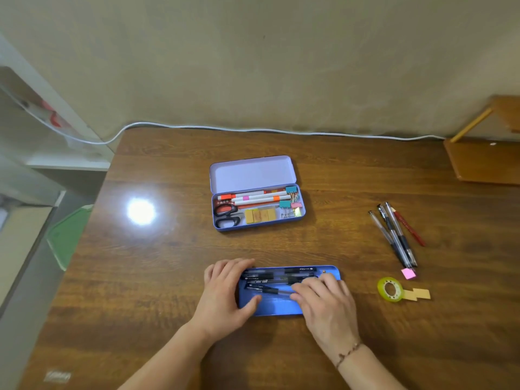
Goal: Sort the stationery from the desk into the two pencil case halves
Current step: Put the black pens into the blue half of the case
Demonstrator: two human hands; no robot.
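A blue pencil case half [275,305] lies near the desk's front edge, with several black pens [267,278] inside it. My left hand [225,291] grips its left end, thumb inside the tray. My right hand [326,299] covers its right end, fingers curled on the end of a black pen [270,289]. Farther back, the open purple pencil case [253,175] holds scissors [226,213], markers [253,197], erasers [260,215] and binder clips [289,205]. Loose on the desk at the right are clear pens [396,237], a red pencil [409,228], a tape roll [390,289], a pink sticky note [408,273] and tan notes [419,294].
A white cable [253,130] runs along the desk's back edge by the wall. A wooden stand [484,161] sits at the far right corner. A green object [67,235] is beside the desk's left edge. Lamp glare [140,211] marks the left desktop.
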